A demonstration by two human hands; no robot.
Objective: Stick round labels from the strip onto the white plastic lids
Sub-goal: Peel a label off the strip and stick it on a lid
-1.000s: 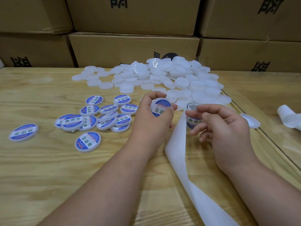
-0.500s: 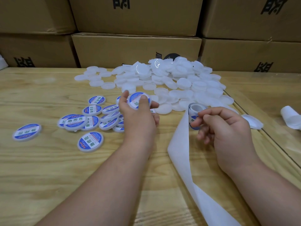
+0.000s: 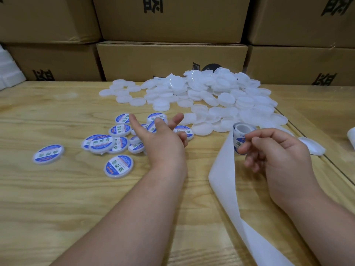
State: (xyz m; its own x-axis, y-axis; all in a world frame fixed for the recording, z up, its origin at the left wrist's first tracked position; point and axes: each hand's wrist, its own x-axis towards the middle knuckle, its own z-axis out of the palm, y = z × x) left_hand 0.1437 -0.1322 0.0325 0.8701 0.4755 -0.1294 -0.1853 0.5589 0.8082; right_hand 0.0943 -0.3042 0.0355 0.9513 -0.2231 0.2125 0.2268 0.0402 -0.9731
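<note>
On the wooden tabletop (image 3: 57, 198), seen from the head camera, a loose pile of plain white plastic lids (image 3: 207, 96) spreads across the far middle, in front of stacked cardboard boxes (image 3: 169, 60). Nearer and to the left lies a cluster of labelled lids (image 3: 115, 143), their blue and white round labels facing up, some overlapping; one labelled lid (image 3: 118, 166) lies alone just near of the cluster and another (image 3: 48, 154) sits well apart at the far left. The left hand (image 3: 163, 143) hovers over the right part of this cluster with its fingers (image 3: 134, 121) spread wide and straight, holding nothing. The right hand (image 3: 276, 154) is to the right, its fingers curled narrowly around the small roll of labels (image 3: 243, 134), thumb and forefinger pinching at the roll's near side, where a blue label shows. From the roll a white backing strip (image 3: 226, 189) runs down the tabletop toward the near edge and out of view. A single plain lid (image 3: 312, 147) lies just right of the right hand, and a white curled piece (image 3: 351, 137) shows at the right edge.
</note>
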